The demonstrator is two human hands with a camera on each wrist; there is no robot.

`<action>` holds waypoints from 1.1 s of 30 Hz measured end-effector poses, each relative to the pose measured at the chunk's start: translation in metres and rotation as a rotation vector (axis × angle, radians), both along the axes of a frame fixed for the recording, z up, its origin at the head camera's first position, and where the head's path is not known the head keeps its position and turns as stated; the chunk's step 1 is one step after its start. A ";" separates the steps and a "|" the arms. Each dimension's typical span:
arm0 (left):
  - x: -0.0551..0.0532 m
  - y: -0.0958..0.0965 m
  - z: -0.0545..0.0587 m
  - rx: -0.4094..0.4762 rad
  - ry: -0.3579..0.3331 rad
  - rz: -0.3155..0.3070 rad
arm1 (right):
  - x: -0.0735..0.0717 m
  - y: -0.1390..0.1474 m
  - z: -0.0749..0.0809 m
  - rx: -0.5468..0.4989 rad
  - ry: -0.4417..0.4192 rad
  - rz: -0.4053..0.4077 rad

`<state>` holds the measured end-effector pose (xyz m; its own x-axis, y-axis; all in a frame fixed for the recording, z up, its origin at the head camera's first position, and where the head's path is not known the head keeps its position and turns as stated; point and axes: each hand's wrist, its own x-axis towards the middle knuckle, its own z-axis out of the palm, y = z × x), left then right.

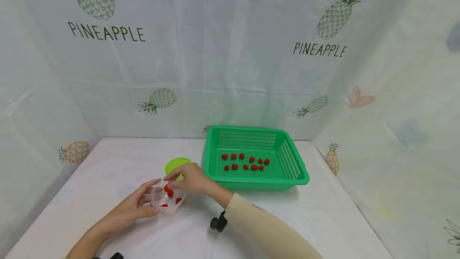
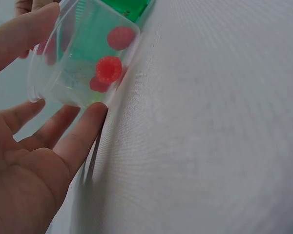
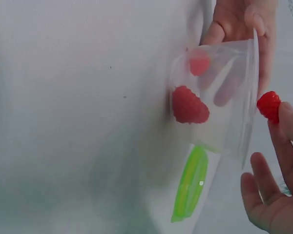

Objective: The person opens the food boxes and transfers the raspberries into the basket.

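My left hand (image 1: 131,207) holds a clear round plastic container (image 3: 229,129) from the left, thumb on one side and fingers on the other. A few raspberries (image 3: 189,105) lie on its bottom; one of them shows its hollow end in the left wrist view. Between thumb and forefinger, my right hand (image 1: 192,179) pinches a red raspberry (image 3: 269,106). That raspberry is at the container's mouth, just outside the rim in the right wrist view. Behind the container lies a bright green lid (image 1: 177,164), partly hidden by the right hand in the head view.
A green slotted basket (image 1: 251,180) stands at the back right of the white-covered table (image 1: 341,227). Several raspberries (image 1: 254,167) are spread in two rough rows on its floor. A pineapple-printed sheet (image 1: 230,59) hangs behind and along the sides.
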<state>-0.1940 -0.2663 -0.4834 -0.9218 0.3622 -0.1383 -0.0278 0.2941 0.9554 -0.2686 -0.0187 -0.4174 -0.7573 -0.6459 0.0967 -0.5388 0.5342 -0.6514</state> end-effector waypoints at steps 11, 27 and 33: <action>-0.002 0.000 -0.002 0.002 0.000 0.001 | -0.005 0.029 0.030 -0.151 0.002 0.017; -0.001 0.000 -0.004 0.007 -0.008 0.013 | -0.040 0.180 0.051 -0.169 -0.004 -0.158; -0.001 0.001 -0.002 0.002 0.003 0.009 | -0.051 0.234 0.040 -0.087 0.015 -0.255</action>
